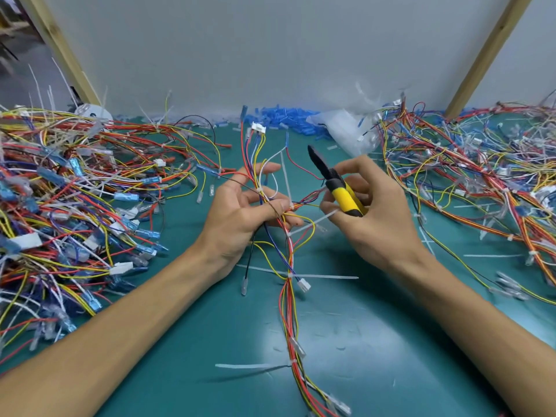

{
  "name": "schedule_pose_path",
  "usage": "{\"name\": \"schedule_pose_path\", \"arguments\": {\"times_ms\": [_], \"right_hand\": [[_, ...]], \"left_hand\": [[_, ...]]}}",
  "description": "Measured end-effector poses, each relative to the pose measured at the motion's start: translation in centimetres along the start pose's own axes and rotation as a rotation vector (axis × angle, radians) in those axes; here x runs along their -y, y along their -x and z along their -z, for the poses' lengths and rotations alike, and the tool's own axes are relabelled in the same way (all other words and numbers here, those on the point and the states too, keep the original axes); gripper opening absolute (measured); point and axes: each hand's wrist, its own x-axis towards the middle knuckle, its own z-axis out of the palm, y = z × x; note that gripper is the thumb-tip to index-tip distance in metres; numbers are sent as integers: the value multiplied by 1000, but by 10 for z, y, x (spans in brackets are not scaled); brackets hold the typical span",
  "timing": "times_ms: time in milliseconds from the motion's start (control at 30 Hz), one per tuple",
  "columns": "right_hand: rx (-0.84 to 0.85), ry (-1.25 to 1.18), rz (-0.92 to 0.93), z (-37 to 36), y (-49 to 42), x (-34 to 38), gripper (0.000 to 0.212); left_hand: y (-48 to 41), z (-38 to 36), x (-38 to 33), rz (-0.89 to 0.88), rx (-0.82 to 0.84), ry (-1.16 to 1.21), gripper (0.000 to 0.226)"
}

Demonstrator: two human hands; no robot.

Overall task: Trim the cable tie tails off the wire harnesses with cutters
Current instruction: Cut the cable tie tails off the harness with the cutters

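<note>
Teal matting covers the surface (376, 341), backed by a grey wall panel (270, 49) between two slanted wooden posts (487, 52). Blue sleeves (282, 115) and a clear bag (346, 127) lie along its foot. Tangled harness piles (75, 206) flank the middle, where one wire harness (288, 296) runs toward the viewer. Of the two hands, the left hand (240, 218) curls its fingers round the upper wires, and the right hand (382, 218) grips the yellow-handled cutters (337, 185), whose blades point up and away, on no tie. White cable tie tails (328, 277) stick out uncut along this harness, so its trimming looks barely begun. The next move calls for bringing the blades flush against a tie head beside the left fingers.
</note>
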Motion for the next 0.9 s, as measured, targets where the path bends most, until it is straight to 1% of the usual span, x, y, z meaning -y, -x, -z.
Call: {"name": "schedule_pose_path", "arguments": {"times_ms": [100,200,433,533,633,800,900], "right_hand": [[22,-130,-71,0,-1,2,30],[-24,-250,-87,0,-2,6,29],[-129,-380,-85,1,-1,14,35],[-135,-435,-105,2,-2,13,36],[-136,-308,-68,0,-2,11,32],[-145,-30,135,1,4,10,41],[-98,108,266,1,7,6,34]], "left_hand": [[0,0,0,-10,6,1,50],[0,0,0,-22,15,-11,53],[1,-1,0,-41,26,-24,58],[2,-1,-1,-56,36,-44,59],[2,-1,1,-65,21,-72,57],[0,1,3,-62,-13,-94,53],[0,0,3,-59,-4,-109,52]]}}
